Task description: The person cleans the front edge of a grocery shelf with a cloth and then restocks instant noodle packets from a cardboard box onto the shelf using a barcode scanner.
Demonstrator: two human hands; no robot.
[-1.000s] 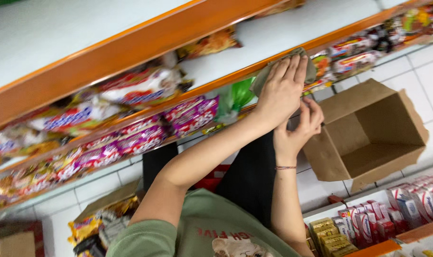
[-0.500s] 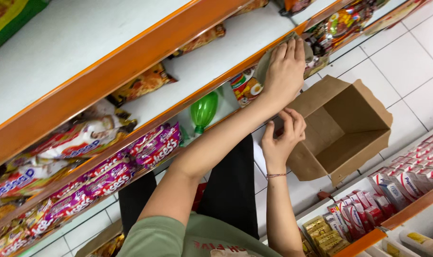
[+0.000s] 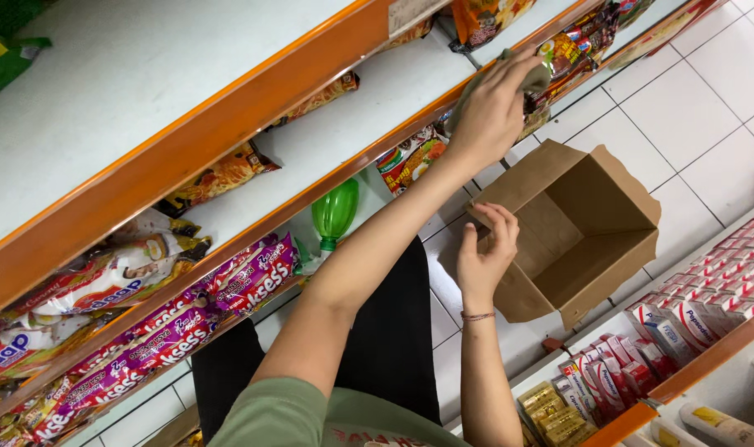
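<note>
While left hand (image 3: pixel 493 112) presses grey cloth (image 3: pixel 526 74) flat on shelf (image 3: pixel 344 124) | right hand (image 3: pixel 483 252) grip loose on cardboard box (image 3: pixel 592 232) flap | wipe w/ even strokes, keep box steady.

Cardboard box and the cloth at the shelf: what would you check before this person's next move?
1. Grey cloth under the left hand: ok.
2. Right hand touching a flap of the cardboard box: ok; whether it grips firmly: cannot tell.
3. Box open, nothing visible inside: ok.
4. Room around the cloth: not ok, snack packets crowd right against it.
5. Green bottle apart from both hands: ok.
</note>
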